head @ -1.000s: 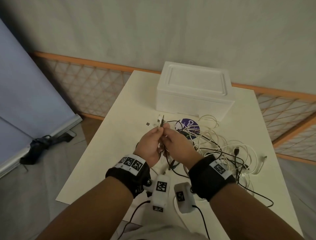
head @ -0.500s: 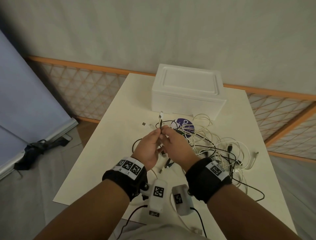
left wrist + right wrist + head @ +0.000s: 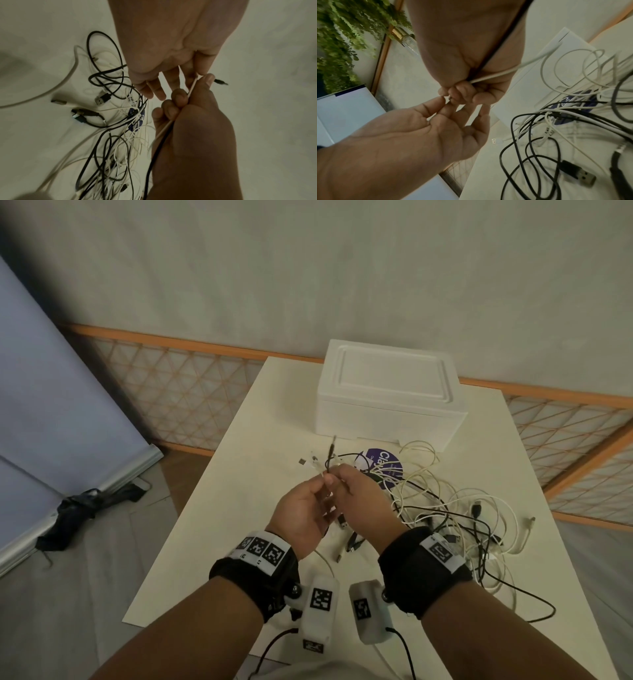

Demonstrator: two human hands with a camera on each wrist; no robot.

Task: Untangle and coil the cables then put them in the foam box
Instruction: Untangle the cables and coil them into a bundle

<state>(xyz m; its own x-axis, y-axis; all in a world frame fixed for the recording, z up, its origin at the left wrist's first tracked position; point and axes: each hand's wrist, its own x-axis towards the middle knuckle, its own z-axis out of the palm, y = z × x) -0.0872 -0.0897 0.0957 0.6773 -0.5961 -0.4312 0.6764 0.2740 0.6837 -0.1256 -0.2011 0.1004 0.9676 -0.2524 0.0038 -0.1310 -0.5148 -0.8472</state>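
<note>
A closed white foam box (image 3: 387,395) stands at the table's far end. In front of it a tangle of black and white cables (image 3: 445,508) spreads to the right. Both hands meet above the table's middle. My right hand (image 3: 356,491) (image 3: 462,92) curls round a white cable (image 3: 192,86) and a black cable (image 3: 154,152). The black cable's plug (image 3: 331,446) sticks up past the fingers. My left hand (image 3: 325,479) (image 3: 199,73) pinches the white cable's end with thumb and forefinger, other fingers straight.
The white table (image 3: 239,508) has bare surface on its left half. A purple round sticker (image 3: 383,460) lies under the cables near the box. Loose USB plugs (image 3: 578,174) lie by my wrists. Orange lattice panels (image 3: 178,392) fence the floor behind.
Both hands stay together at the same spot with the same cable ends. The view has shifted slightly.
</note>
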